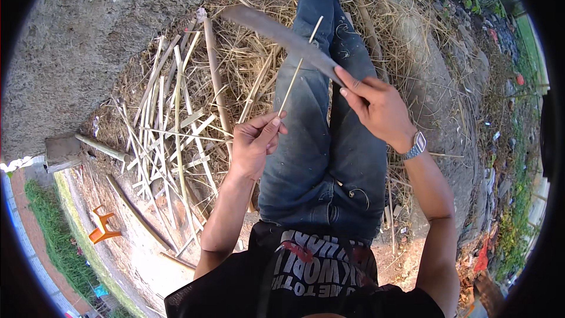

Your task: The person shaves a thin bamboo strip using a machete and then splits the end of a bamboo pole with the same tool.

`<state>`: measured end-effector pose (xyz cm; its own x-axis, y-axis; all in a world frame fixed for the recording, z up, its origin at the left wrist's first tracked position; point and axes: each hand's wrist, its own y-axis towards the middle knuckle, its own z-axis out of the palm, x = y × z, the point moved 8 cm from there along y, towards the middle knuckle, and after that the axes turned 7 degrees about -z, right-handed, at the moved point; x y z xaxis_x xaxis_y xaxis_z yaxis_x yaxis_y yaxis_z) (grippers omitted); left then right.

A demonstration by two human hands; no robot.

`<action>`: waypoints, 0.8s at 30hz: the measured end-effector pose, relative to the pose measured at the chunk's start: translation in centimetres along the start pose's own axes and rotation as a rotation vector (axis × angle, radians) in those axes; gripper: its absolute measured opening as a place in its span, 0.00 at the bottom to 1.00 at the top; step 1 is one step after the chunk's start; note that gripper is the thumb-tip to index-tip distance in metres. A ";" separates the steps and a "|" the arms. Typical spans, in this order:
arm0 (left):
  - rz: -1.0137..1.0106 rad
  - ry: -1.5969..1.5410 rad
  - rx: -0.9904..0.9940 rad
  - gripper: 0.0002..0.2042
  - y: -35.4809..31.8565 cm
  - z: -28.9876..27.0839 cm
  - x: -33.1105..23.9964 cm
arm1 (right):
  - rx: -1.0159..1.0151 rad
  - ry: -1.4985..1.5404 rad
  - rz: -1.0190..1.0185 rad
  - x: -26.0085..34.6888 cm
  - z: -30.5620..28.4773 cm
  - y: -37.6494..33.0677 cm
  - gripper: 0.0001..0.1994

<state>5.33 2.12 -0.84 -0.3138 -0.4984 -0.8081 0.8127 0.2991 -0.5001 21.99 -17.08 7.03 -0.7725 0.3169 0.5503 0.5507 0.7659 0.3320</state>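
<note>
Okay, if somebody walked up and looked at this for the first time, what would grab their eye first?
Probably the long curved blade, gripped by the right hand and laid across a thin bamboo sliver that the left hand pinches above the jeans-clad lap. Next, the heap of pale split bamboo strips on the ground at left.

Open air lies above the legs (312,141), crossed only by the blade (282,35) and thin stick (297,70). Left of the legs, split strips (170,135) and straw (253,65) clutter the ground; the concrete (88,35) beyond lies bare.
</note>
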 end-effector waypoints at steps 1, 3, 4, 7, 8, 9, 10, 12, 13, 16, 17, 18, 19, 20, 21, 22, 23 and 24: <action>0.004 -0.001 0.004 0.11 0.0 0.1 0.0 | -0.002 -0.005 -0.002 -0.1 -0.1 0.1 0.20; 0.004 -0.007 -0.002 0.11 0.0 0.2 0.0 | -0.032 0.052 -0.047 0.0 -0.2 0.1 0.21; 0.005 -0.007 0.000 0.11 0.2 0.4 -0.2 | 0.017 0.038 -0.077 0.7 0.4 -0.3 0.21; 0.015 -0.006 0.004 0.11 0.3 0.7 -0.5 | 0.246 -0.120 -0.196 3.7 2.3 -1.8 0.22; 0.015 0.007 0.001 0.11 0.2 0.6 -0.5 | 0.227 -0.142 -0.194 3.5 2.1 -1.7 0.22; 0.015 0.019 -0.002 0.11 0.0 0.4 -0.6 | 0.209 -0.165 -0.193 2.9 2.0 -1.6 0.22; 0.006 0.035 0.004 0.11 -0.2 0.0 -0.6 | 0.109 -0.156 -0.159 1.8 1.1 -1.2 0.22; -0.008 0.056 0.003 0.11 -0.8 -1.2 0.0 | -0.073 -0.084 -0.060 -2.0 -0.9 0.0 0.22; -0.024 0.076 -0.005 0.11 -1.1 -1.8 0.1 | -0.103 -0.009 0.072 -4.6 -1.6 0.6 0.22; -0.015 0.067 0.008 0.10 -1.8 -2.5 -0.7 | -0.252 0.120 0.281 -10.1 -3.4 0.9 0.23; 0.062 0.094 -0.051 0.09 -1.3 -3.4 -1.3 | -0.315 0.167 0.270 -10.8 -3.6 0.8 0.23; 0.166 0.116 -0.071 0.09 -1.3 -3.4 -3.0 | -0.312 0.331 0.345 -10.2 -3.1 0.7 0.25; 0.308 0.097 -0.159 0.08 -1.1 -3.8 -5.3 | -0.306 0.496 0.420 -9.2 -2.5 0.5 0.27; 0.482 0.143 -0.304 0.08 -1.1 -5.2 -8.1 | -0.304 0.613 0.408 -7.3 -1.9 0.6 0.30; 0.575 0.198 -0.422 0.08 -1.7 -5.0 -11.1 | -0.307 0.722 0.403 -5.5 -1.6 0.7 0.32; 0.712 0.048 -0.439 0.08 -2.6 -3.9 -13.8 | -0.295 0.754 0.383 -3.4 -1.6 1.0 0.34; 0.916 0.095 -0.361 0.08 -3.6 -2.9 -16.2 | -0.287 0.784 0.364 -1.4 -1.6 1.3 0.35; 1.032 0.055 -0.351 0.09 -4.6 -1.6 -17.9 | -0.334 0.869 0.293 0.7 -1.8 1.7 0.37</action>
<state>6.41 11.03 15.45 0.4102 0.1602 -0.8978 0.5147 0.7720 0.3729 22.93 -16.56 9.36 -0.1620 -0.1563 0.9743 0.8487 0.4816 0.2183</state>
